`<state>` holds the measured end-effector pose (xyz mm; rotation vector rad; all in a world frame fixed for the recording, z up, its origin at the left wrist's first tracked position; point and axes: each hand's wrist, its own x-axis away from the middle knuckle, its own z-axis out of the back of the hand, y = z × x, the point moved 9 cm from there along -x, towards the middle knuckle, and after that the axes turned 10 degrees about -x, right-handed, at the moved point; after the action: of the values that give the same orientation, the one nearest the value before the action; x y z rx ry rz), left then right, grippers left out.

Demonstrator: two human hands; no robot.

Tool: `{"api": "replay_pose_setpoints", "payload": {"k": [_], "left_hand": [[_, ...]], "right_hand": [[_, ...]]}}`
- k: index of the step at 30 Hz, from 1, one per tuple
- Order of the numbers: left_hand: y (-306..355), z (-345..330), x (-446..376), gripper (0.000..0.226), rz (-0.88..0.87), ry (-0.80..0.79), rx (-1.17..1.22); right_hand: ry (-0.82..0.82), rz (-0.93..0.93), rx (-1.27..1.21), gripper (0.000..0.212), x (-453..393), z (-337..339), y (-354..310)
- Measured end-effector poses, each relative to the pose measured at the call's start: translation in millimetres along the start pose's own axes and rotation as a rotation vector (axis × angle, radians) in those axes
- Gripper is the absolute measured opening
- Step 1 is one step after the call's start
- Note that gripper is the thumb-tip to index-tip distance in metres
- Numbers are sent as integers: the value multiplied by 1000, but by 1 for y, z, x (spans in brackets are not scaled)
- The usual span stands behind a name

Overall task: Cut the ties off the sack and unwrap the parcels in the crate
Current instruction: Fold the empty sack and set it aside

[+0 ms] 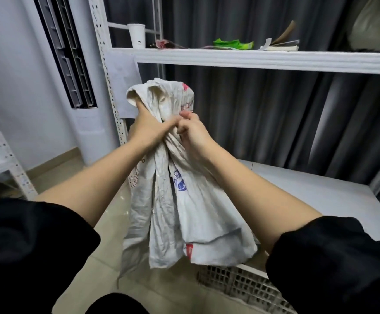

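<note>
I hold the sack (184,200) up in front of me with both hands, well above the tiled floor (75,168). My left hand (149,129) is closed around the gathered neck from the left, its fingers (170,123) wrapped tight into the bunched cloth. My right hand (192,132) is against the same neck from the right, its fingers (185,115) curled in and pinching the cloth just where the two hands meet; the hands touch there. Above my grip the top of the sack flops over in a loose fold. Below it the white, creased body hangs limp, with a blue print on the front and a red patch near the bottom edge. I cannot make out any ties on it from here.

Under the sack's bottom corner, at the lower right, is the gridded white crate (248,284), only partly in view; what lies in it I cannot tell.

Behind the sack stands a white metal rack. Its upper shelf (252,58) carries a white paper cup (137,35), a green wrapper (233,44) and an open book (282,45). Dark curtains (263,114) hang behind the rack.
</note>
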<state>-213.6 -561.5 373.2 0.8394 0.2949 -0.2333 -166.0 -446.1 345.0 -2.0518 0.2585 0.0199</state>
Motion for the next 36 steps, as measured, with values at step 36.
{"api": "replay_pose_setpoints", "payload": {"k": [36], "left_hand": [[-27,11,-47,39,346,199,940]], "right_hand": [[-253,59,1447,41,148,126,139]]}}
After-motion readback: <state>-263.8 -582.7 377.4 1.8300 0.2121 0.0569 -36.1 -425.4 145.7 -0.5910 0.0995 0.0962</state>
